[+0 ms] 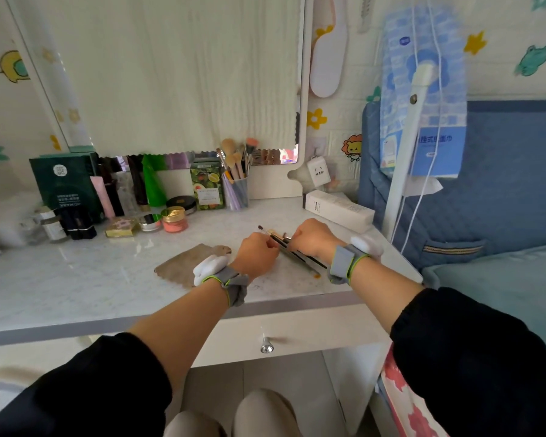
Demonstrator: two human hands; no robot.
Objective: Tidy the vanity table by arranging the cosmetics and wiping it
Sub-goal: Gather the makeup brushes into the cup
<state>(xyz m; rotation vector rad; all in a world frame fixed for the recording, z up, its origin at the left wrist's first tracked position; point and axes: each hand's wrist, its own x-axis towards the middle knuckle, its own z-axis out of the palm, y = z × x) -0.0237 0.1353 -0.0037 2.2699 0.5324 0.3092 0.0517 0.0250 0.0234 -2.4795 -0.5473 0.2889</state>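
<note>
Between our two hands, low over the desk (76, 279), a small bundle of makeup brushes (298, 254) lies slanted, with its bristle tips pointing away to the left and its handles running back under the right wrist. Our left hand (258, 252) reaches forward with knuckles up, fingers curled and pinching the bundle near its far end. Our right hand (312, 237) comes in from the other side, its fingers curled down onto the same brushes. Both wrists wear grey straps (344, 263). We cannot tell whether the bundle rests fully on the desk.

Just left of the left hand, a brown cloth (177, 264) lies flat on the desk. Beyond the left hand and well apart from it, a clear brush cup (239, 192) stands upright, holding several brushes bristles-up. Farther left, a pink jar (174, 223) with a gold lid stands closed among bottles and boxes. Past the right hand, a white box (338, 209) lies on its side.
</note>
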